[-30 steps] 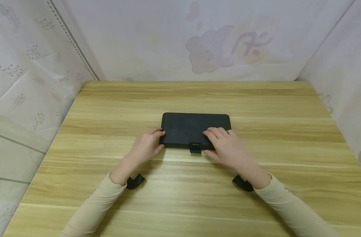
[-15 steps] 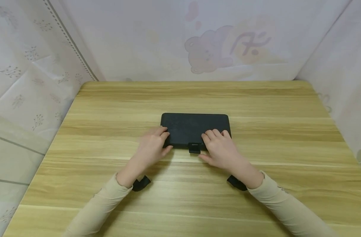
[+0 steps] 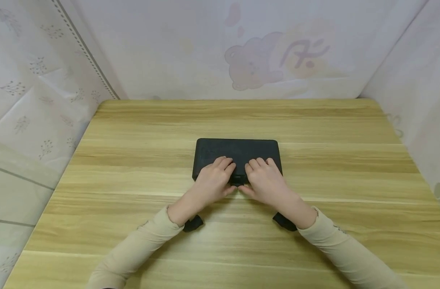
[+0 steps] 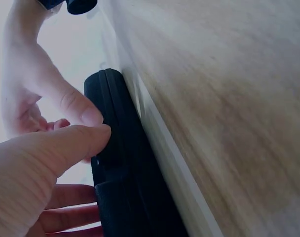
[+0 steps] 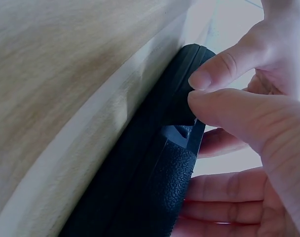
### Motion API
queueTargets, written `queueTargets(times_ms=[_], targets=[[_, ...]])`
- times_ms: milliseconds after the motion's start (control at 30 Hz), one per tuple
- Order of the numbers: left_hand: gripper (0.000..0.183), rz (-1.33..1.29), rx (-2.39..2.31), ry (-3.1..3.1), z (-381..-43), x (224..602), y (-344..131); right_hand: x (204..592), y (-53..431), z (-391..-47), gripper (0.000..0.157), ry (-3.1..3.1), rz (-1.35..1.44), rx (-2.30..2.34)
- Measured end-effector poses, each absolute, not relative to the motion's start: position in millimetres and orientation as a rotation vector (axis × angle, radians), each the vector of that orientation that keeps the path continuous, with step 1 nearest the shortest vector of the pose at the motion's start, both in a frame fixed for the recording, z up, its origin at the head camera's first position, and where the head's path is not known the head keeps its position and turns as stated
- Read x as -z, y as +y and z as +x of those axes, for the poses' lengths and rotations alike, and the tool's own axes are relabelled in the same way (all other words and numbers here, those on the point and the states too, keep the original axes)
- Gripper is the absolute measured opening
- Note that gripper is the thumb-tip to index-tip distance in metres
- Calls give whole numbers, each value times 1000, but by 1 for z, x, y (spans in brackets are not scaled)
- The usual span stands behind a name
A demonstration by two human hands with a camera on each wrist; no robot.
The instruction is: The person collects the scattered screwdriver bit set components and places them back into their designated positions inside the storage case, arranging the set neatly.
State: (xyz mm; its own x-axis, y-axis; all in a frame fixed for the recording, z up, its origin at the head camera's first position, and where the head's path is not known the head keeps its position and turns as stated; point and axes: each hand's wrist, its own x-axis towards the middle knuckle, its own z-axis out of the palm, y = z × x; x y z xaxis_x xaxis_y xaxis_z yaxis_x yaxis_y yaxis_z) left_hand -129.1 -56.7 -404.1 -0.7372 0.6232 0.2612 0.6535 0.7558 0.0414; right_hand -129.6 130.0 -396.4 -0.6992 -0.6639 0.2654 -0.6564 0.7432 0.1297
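Observation:
A flat black plastic case (image 3: 238,148) lies on the wooden table, its front latch (image 3: 237,184) between my two thumbs. My left hand (image 3: 213,180) lies over the left part of the front edge, fingers on the lid and thumb at the latch. On the other side my right hand (image 3: 266,178) holds the case likewise, fingers curled over the lid. The right wrist view has both thumbtips almost meeting on the latch flap (image 5: 177,111), beside a textured stretch of the case. From the left wrist, the case's front side (image 4: 135,182) shows below the thumbs.
Wood-grain tabletop (image 3: 162,124) surrounds the case. Patterned pale cloth (image 3: 169,48) hangs behind the table and at its sides. A black wrist-worn piece (image 3: 193,223) sticks out under the left wrist, and another black piece (image 3: 284,222) under the right.
My left hand has slid right from the case's left end to the latch. The right hand has shifted slightly left, bringing its thumb to the latch. The case has stayed nearly in place.

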Motion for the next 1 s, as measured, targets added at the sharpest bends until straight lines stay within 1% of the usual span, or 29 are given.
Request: queueTargets(times_ms=[267,500,800,1000], targets=[[41,-987,113,-2682,-128,404,-52,396,128,-132,45,-2615,1054,38],[34,-954,-39,-2611,-127,405,-48,395,125,-134,34,-2623,1056,53],[32,-939,-48,-2619,-128,407,-47,396,123,-136,29,-2634,1054,65],[33,-969,-107,-2582,-129,408,-47,394,123,-137,30,-2654,1046,65]])
